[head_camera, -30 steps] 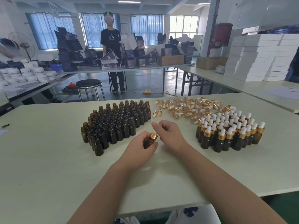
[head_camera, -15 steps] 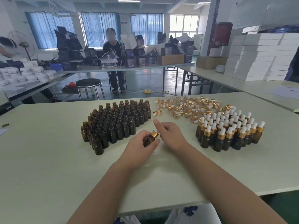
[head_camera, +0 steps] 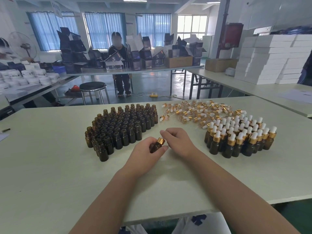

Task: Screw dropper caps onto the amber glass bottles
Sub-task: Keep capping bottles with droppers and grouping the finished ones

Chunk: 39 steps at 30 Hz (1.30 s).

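Your left grip (head_camera: 148, 150) is clamped round a tilted amber bottle (head_camera: 155, 147) over the desk (head_camera: 50, 166), between the open bottles (head_camera: 121, 129) and the capped bottles (head_camera: 239, 139), while your right grip (head_camera: 180, 142) pinches its gold dropper cap (head_camera: 160, 141).

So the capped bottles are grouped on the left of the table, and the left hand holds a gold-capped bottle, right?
Not quite: the head view shows the capped bottles on the right of the table, not the left. The left hand does hold a gold-capped bottle.
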Tool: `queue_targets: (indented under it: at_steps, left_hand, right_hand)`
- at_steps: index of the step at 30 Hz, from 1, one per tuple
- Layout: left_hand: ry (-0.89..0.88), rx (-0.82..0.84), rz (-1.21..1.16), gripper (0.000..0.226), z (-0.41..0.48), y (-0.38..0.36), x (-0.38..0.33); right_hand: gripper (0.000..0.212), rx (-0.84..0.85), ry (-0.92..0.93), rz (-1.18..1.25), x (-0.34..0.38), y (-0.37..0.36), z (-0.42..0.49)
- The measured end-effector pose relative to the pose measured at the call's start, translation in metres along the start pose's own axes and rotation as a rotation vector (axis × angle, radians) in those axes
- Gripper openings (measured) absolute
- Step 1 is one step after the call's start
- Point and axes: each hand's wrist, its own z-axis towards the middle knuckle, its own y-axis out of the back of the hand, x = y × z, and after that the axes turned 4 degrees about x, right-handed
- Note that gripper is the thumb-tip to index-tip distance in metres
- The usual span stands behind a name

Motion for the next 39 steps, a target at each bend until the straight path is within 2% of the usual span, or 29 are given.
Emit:
queue_targets:
  at_steps: [7,13,15,26,29,33,39]
  left_hand:
    - [0.029,-0.021,-0.038,0.021,0.0006,0.0005,0.0016]
    - [0.036,-0.026,-0.037,0.019,0.0008,0.0003,0.0021]
    - [0.026,-0.029,-0.042,0.018,0.0008,0.0,0.0023]
    - [-0.007,-0.025,-0.049,0.022,0.0009,0.0004,0.0029]
    - [-0.003,-0.025,-0.056,0.022,0.0012,0.0001,0.0031]
    - [-0.005,-0.022,-0.055,0.022,0.001,0.0,0.0027]
    - [-0.021,-0.007,-0.072,0.022,-0.0011,0.0006,-0.0001]
  right_hand:
    - [0.056,0.003,-0.011,-0.061,-0.0024,-0.0008,0.0004]
    - [0.029,-0.021,-0.031,0.004,-0.0017,-0.0004,0.0023]
    - [0.027,-0.005,-0.029,0.012,-0.0011,-0.0006,0.0021]
    - [0.052,-0.005,-0.009,-0.035,0.0019,0.0001,-0.0013]
    - [0.044,-0.025,-0.024,0.066,0.0028,0.0003,-0.0013]
    - [0.02,0.041,-0.026,0.107,0.0028,0.0009,-0.0011]
    - [0.043,0.012,0.002,-0.023,0.0025,0.0006,-0.0015]
